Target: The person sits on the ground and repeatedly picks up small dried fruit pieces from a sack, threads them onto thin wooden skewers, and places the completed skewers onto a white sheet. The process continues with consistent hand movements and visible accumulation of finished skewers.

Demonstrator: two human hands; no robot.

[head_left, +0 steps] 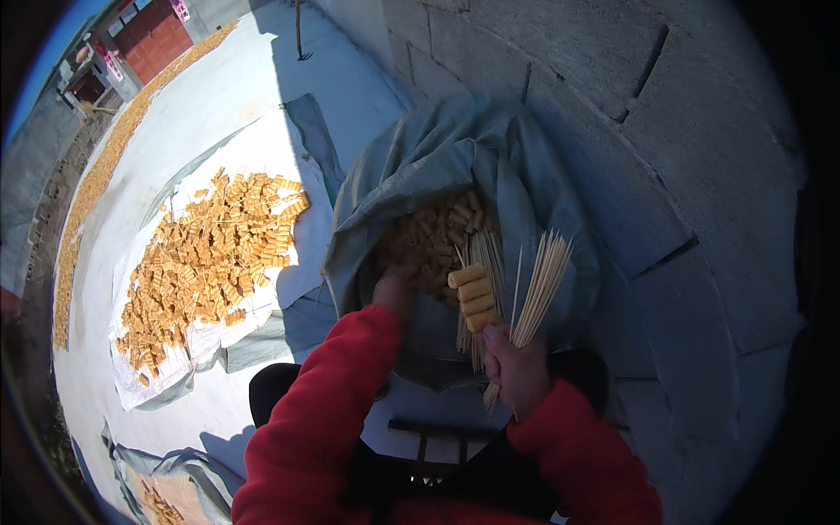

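A large grey-green woven sack (547, 192) stands open before me, with many small tan rolls (437, 223) inside. My left hand (394, 293) reaches into its mouth beside the rolls; it is blurred and shaded, and its fingers are hidden. Closed around a bundle of thin bamboo skewers (542, 284), my right hand (518, 363) also grips a skewer threaded with several yellow-brown rolls (475, 299), stacked side by side. Behind that loaded skewer, more loose skewers (490, 249) rest in the sack's opening.
To the left, a heap of skewered rolls (210, 254) lies in sunlight on a white sheet (131, 389). A block wall (630, 175) rises close on the right. A dark wooden frame (442, 431) is between my legs. Another sheet (206, 477) with rolls lies at lower left.
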